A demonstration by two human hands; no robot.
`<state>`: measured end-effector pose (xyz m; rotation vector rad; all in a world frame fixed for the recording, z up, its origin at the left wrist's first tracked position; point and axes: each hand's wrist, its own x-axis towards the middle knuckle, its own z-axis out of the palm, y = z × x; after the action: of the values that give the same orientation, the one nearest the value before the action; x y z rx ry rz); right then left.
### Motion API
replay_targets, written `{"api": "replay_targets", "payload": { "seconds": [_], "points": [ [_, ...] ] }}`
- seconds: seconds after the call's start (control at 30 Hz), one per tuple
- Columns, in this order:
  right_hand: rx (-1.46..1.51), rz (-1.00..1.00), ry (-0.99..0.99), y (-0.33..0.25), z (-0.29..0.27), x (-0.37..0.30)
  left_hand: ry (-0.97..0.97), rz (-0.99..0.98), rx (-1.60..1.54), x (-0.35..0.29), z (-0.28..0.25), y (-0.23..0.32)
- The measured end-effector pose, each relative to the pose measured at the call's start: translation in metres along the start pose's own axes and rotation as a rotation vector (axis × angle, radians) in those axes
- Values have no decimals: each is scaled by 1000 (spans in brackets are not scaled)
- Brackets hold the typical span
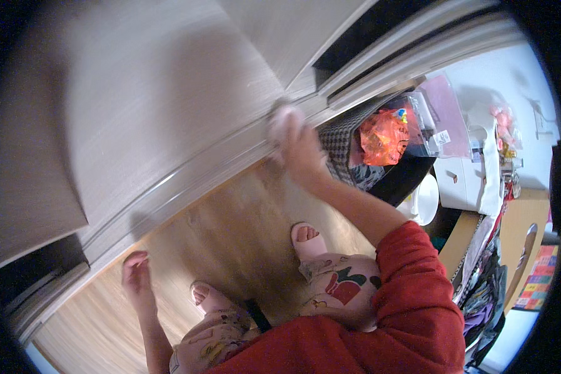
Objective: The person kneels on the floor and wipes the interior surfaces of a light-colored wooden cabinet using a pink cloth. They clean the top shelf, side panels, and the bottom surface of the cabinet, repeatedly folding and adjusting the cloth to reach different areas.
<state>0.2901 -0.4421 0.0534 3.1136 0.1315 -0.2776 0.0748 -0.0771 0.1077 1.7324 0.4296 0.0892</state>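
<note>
A large pale wood-grain wardrobe (168,106) with sliding doors fills the upper left. My right hand (302,149) reaches out to the ledge along its lower edge, near the corner where two panels meet. Under its fingertips is a pale, crumpled cloth (280,118), pressed to the ledge; motion blurs both. Low on the left, my left hand (137,277) hangs near the wardrobe's bottom rail (162,193), apart from it. Its fingers are loosely bent, and I see nothing in them.
Right of my right hand stands a checked fabric bin (340,143) with an orange plastic package (385,137). Beyond are a white bucket (425,199), a white drawer unit (458,181) and a wooden chair (523,237) with clothes (480,299). My slippered feet are on the wood floor (230,218).
</note>
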Motion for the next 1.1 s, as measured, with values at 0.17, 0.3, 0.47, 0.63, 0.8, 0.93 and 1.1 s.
{"api": "replay_targets", "payload": {
  "seconds": [0.17,0.3,0.47,0.63,0.8,0.93,1.1],
  "points": [
    [119,-247,100,-8,-12,-2,-438,263,557,25,35,65],
    [78,-91,302,39,8,35,-391,247,832,42,24,64],
    [607,-577,6,-18,-15,-30,-88,401,1085,165,26,-2],
    [1085,-525,-295,19,-66,-90,301,67,1271,270,10,-49],
    [1287,-245,-421,44,-71,-104,240,207,1295,329,91,-33],
    [1270,-299,-401,44,-84,-105,64,441,1306,354,190,-10],
    [1404,-263,-395,45,-95,-120,-232,678,1283,331,297,18]
  ]
}}
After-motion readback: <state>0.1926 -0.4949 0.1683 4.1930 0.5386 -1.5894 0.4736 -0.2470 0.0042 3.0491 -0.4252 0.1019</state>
